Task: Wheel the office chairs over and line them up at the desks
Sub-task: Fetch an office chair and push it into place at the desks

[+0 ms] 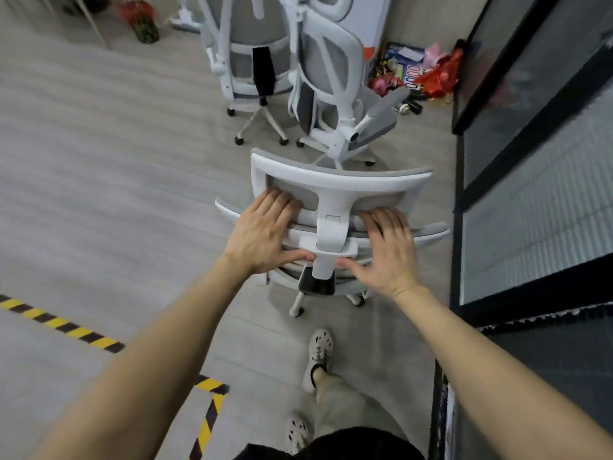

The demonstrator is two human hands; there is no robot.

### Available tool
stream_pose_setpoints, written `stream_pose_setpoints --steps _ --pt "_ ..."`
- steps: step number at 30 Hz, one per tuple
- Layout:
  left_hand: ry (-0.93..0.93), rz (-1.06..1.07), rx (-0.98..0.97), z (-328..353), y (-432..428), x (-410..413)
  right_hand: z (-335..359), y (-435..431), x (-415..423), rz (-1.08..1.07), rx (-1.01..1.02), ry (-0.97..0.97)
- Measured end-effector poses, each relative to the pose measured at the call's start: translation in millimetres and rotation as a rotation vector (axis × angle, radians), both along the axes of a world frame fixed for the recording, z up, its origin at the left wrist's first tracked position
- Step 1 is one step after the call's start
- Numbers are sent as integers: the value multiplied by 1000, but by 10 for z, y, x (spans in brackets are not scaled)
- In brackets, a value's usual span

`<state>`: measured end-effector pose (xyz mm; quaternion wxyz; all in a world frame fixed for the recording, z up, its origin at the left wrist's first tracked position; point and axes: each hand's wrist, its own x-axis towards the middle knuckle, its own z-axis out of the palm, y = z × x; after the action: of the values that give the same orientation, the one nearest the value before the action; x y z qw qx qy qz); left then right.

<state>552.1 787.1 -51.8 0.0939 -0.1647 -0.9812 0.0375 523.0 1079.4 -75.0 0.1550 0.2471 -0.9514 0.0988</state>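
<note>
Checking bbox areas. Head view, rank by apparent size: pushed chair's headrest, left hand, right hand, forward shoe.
1. headrest
2. left hand and right hand: look alike, not ranked apart
3. forward shoe

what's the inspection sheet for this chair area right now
surface: grey floor, yellow-black tape on it
job's things: near chair at the hands; second chair and third chair parked ahead; no desks in view
clutter: colourful wrappers heaped by the far wall; red bundle far left
hands: left hand and right hand flat on the headrest, fingers straight, either side of its post
cables: nothing seen
surroundings: black-framed glass partition on the right
</note>
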Motion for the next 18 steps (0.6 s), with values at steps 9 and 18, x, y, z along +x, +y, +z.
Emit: stream_pose_setpoints --steps 9,18 --pt "-52 419 18 -17 -926 1261 17 -1207 272 371 -28 -37" --pt "-145 893 10 24 -1692 2213 -42 -2738 286 744 49 -135"
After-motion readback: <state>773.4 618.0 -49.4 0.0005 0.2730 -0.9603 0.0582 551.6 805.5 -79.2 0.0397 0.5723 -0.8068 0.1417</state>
